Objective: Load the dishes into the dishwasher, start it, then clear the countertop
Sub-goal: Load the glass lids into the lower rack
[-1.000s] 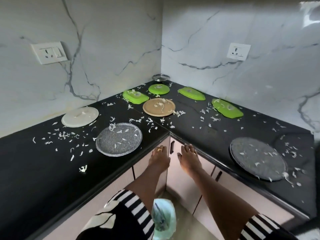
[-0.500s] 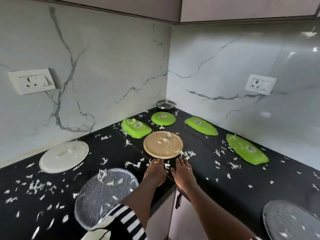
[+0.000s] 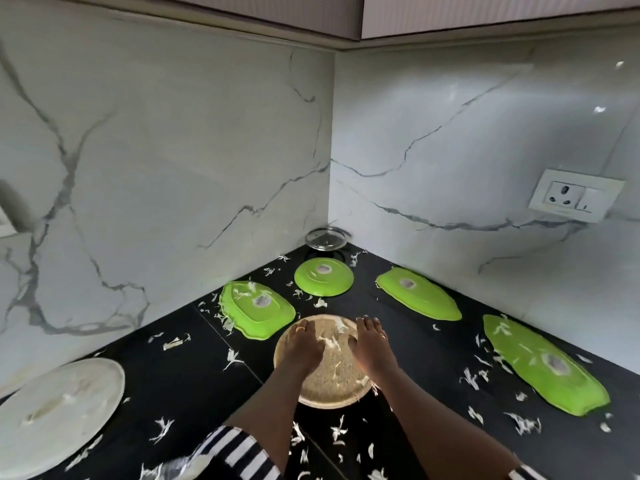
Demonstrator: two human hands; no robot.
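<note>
White plate (image 3: 59,414): lying at the far left of the worktop (image 3: 194,368), well apart from both hands.
Green dish (image 3: 258,310): sitting just beside the tan plate's upper-left rim, so it is likely to get nudged.
Left hand (image 3: 304,348): resting on the tan plate's left half, fingers (image 3: 299,329) lying fairly straight on its face and gripping nothing.
Tan plate (image 3: 332,379): lying flat near the worktop corner, between and under both hands, carrying pale scraps (image 3: 327,341).
Lifting it well: this is probably calling for fingers sliding out to opposite rims and hooking under, then raising it level so the scraps are not spilling.
Right hand (image 3: 372,344): resting on the right half, fingers likewise lying flat and holding nothing.
Long green dish (image 3: 543,365): lying far right, out of the way.
</note>
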